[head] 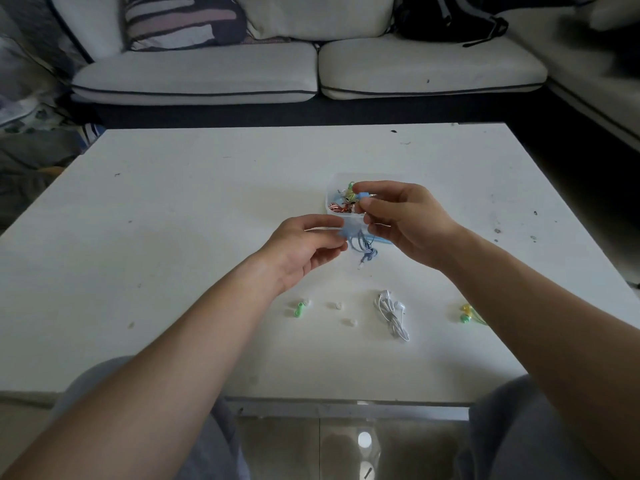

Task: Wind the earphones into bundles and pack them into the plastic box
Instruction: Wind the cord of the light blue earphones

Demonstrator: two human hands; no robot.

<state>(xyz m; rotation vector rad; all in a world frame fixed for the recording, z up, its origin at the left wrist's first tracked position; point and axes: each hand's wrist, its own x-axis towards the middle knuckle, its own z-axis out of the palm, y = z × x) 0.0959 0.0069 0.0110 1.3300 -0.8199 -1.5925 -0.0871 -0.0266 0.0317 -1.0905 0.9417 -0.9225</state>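
The blue earphones (364, 247) are hanging just right of frame centre, above the table (173, 220), and I am reading them from the pinches outward. The right hand (408, 223) is pinching a small blue piece between thumb and forefinger. It may be an earbud or the plug; I cannot tell which. The left hand (304, 251) is clamping its fingertips on the cord, lower and to the left.

Between the two pinches the cord is running on a slant, from upper right down to lower left. Loose loops are dangling beneath it, with a pale end at the bottom. As I am judging it, the coming winding turn depends on that slack: it is lying below and between the fingers, a little nearer the left hand.

The plastic box (331, 188) is sitting directly behind the right hand, higher in the frame, with its right part hidden by the fingers. Green and red bundles (341, 206) are showing inside it. The cord at the left fingertips is blurring, so I cannot count any turns.

Lower in the frame, white earphones (391, 313) are lying on the table. At lower right, the right forearm is cutting off a yellow-green pair (465, 315).
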